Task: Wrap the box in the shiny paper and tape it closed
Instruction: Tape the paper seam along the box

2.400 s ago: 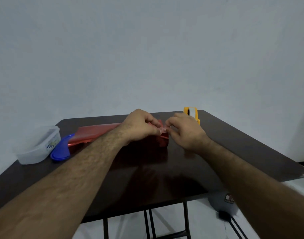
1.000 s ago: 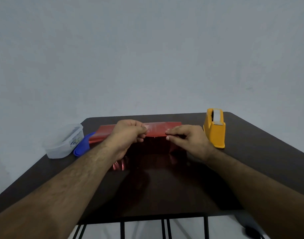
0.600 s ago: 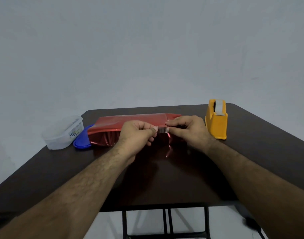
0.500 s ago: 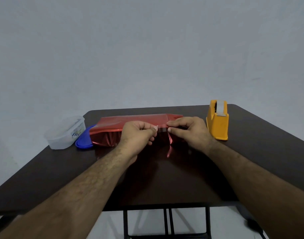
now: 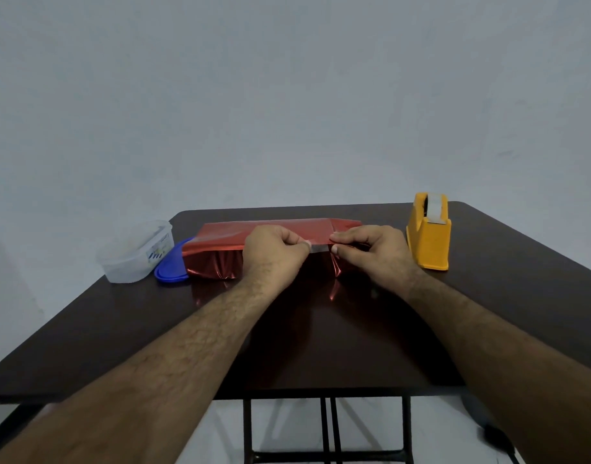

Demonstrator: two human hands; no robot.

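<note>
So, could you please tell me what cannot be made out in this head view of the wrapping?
- Box: hidden under the red shiny paper.
- Piece of tape: stretched between left hand and right hand; whether it touches the paper cannot be told.
- Front seam: covered by both hands.
- Clear container: label print too small.
- Blue lid: partly behind the paper.
- Tape dispenser: cutter too small.

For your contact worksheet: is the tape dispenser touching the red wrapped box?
Apart. The head view shows bare dark table between the tape dispenser and the red wrapped box.
</note>
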